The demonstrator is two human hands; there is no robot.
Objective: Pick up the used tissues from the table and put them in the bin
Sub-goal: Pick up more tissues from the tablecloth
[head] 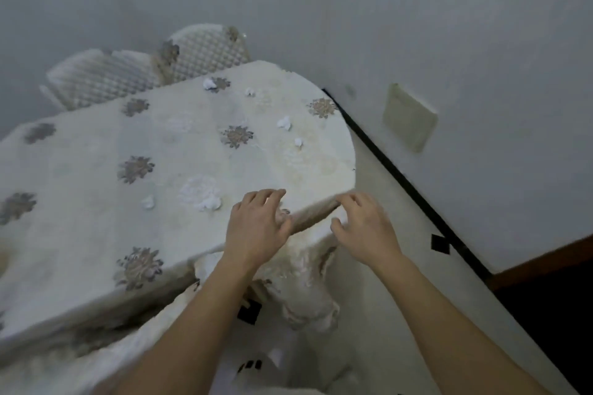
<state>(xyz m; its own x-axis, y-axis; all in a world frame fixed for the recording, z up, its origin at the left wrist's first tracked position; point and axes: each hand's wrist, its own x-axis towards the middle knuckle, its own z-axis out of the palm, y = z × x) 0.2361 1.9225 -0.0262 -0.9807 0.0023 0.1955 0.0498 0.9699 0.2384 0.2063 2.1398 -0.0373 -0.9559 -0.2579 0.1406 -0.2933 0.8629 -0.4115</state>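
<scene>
Several crumpled white tissues lie on a table covered by a cream cloth [96,176] with grey flower motifs. The biggest clump [205,194] sits just left of my left hand, with a small scrap [148,202] beside it. Further off lie a tissue [285,122], a tiny one [299,142], one at the far edge [209,83] and another [250,92]. My left hand [256,228] rests at the near table corner, fingers spread, holding nothing. My right hand [362,228] hovers by the cloth's edge, fingers apart and empty. No bin is in view.
Two white lattice-backed chairs [205,51] stand behind the table's far side. A grey wall with a pale switch plate [409,117] runs along the right, with a black skirting [401,176] at floor level. The cloth hangs in folds [308,292] below the corner.
</scene>
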